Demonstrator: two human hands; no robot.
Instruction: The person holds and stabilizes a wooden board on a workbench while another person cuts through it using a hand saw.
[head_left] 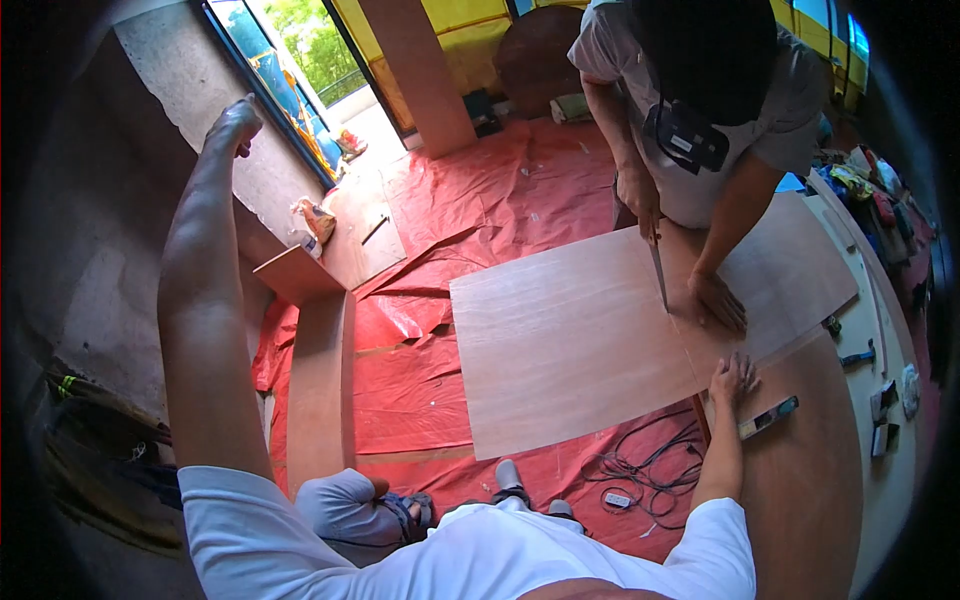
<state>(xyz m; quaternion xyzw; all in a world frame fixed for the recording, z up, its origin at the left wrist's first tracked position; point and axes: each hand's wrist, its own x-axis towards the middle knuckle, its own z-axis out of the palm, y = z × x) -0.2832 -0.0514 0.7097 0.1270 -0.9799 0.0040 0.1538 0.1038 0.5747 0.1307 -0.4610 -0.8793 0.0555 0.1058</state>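
My right hand [735, 379] lies open on the near edge of a plywood sheet [560, 340], holding nothing. Just below it is a short tool [768, 417] that looks like a spirit level. Far from the sheet, my left hand [236, 122] is raised at the end of my outstretched arm, toward the doorway; one finger seems stretched out, and no object shows in it. Across the sheet, a co-worker's hand [640, 196] grips a handsaw [657, 272], its blade slanting down to the wood. The co-worker's other hand [718, 302] presses flat on the plywood.
Red sheeting [420, 400] covers the floor. Black cable [650, 465] lies coiled below the sheet, by a white outlet block [617, 500]. A long board [320, 390] stands at left. A blue-handled hammer [858, 357] lies at right. Another person's knee [350, 510] is beside me.
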